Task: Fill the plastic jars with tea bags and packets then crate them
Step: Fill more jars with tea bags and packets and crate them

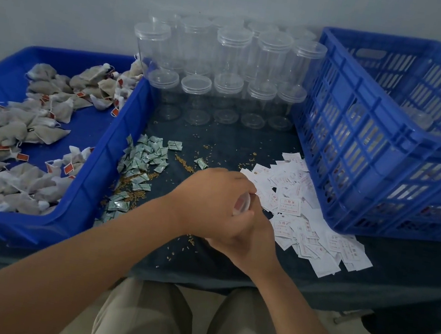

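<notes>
Holding clear round plastic jar (242, 205) in left grip (208, 202) and right grip (252, 241), both curled round it, over dark worktop (232, 135).

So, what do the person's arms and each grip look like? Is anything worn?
Both forearms are bare, with no sleeves in view. The left grip and the right grip carry no gloves; no watch or ring shows. Beige trousers cover the lap.

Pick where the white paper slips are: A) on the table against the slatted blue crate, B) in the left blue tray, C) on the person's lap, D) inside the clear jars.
A: the white slips lie heaped on the dark table at the foot of the blue crate; the tray holds tea bags.
</notes>
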`<control>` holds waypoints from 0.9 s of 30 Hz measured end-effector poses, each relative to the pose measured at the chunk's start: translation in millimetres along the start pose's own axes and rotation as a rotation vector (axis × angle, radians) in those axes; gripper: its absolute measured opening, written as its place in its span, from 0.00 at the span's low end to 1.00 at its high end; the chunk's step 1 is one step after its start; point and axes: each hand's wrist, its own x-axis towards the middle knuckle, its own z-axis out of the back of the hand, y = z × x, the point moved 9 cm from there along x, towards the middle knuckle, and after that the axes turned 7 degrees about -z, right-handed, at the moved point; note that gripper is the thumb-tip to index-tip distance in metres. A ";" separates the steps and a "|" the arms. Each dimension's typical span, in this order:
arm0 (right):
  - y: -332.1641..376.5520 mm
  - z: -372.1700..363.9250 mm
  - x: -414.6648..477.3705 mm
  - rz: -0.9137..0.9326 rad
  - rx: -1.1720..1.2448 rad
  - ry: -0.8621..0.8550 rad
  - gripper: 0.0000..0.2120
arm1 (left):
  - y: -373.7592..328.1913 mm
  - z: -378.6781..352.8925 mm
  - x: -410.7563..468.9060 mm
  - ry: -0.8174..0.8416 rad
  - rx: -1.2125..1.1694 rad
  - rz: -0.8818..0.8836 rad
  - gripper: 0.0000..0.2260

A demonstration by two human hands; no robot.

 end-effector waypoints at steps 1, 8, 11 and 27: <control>-1.7 0.2 0.0 -0.013 0.017 0.010 0.40 | 0.0 0.6 0.3 0.009 -0.015 -0.031 0.23; -1.2 -4.0 -0.5 -0.067 0.271 0.158 0.29 | 5.7 4.1 -3.2 -0.022 -0.106 0.015 0.32; 12.0 0.1 1.5 -0.023 0.339 0.204 0.41 | 10.4 8.2 -5.2 -0.108 -0.178 0.110 0.37; 77.4 82.3 14.0 0.115 -0.066 0.114 0.27 | -16.6 74.4 4.1 -0.564 -0.569 0.100 0.12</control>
